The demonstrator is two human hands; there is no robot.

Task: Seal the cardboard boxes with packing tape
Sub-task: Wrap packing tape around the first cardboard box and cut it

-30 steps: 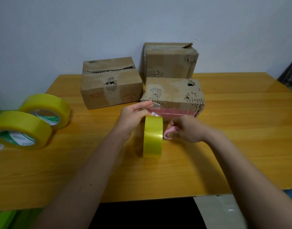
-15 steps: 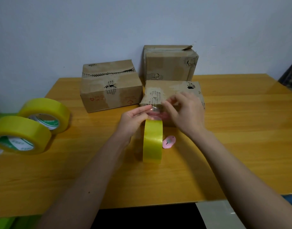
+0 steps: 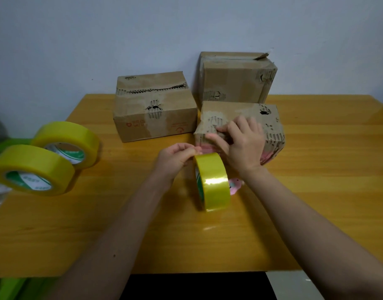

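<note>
Now the right hand (image 3: 243, 146) lies over the near box (image 3: 270, 126), its fingers (image 3: 224, 128) spread and pressing along the box's top front edge, where a second ago it was down on the counter (image 3: 316, 191) beside the box, curled round a small pink cutter (image 3: 235, 185). That cutter now lies loose on the counter in front of the box, half hidden behind the upright tape roll (image 3: 212, 180). The left hand (image 3: 175, 158) has barely shifted: it stays just left of the box's front corner, fingertips pinched together at the top of the roll, seemingly on the free end of the tape, though the clear strip itself is hard to make out. I judge the strip is being smoothed onto the box, so this box is nearly sealed and the cut is probably next. The roll stands on edge in front of the box, touching or almost touching it. A second box (image 3: 155, 107) sits left of the near box, with a torn seam showing, and a third (image 3: 236, 76) stands behind it against the wall. Two spare rolls (image 3: 45, 161) lie far off to the left.
</note>
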